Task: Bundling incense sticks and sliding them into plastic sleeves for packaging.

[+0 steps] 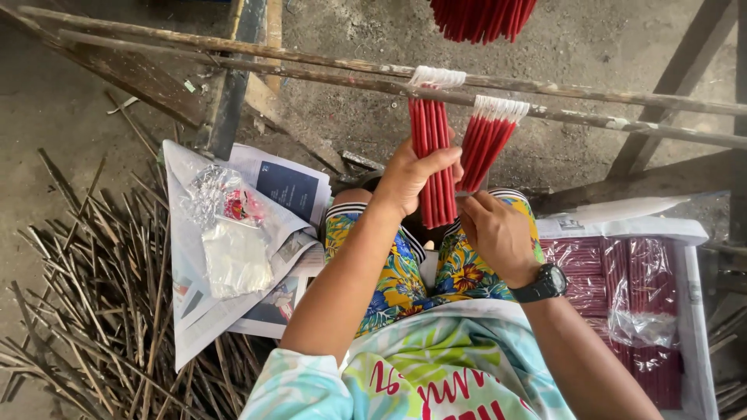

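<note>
Seated on a bare concrete floor, you work at a bundle of thin red candles (433, 159) hung by its white wicks from the lower of two rough wooden poles (622, 122) that cross the frame. Your left hand (410, 177) is wrapped around the bundle near its middle, thumb over the front, and its fingers are hidden behind the red sticks. Your right hand (496, 233), a black wristwatch (542, 284) on its wrist, sits just beside the bundle's lower end with fingers curled toward it; what the fingertips pinch, if anything, cannot be told, since the left hand and the candles cover the spot. A second bundle of red candles (489, 140) hangs at a slant just to the right on the same pole, its lower tips lost behind your hands. A third cluster of red candles (482, 17) is cut off by the top edge. To your left, newspaper sheets (194, 311) carry clear plastic bags (232, 253), perhaps with a small red item inside, over a scatter of dark thin sticks (85, 311). To your right, a white tray (696, 311) holds plastic-wrapped packs of red candles (591, 272), partly out of frame.
</note>
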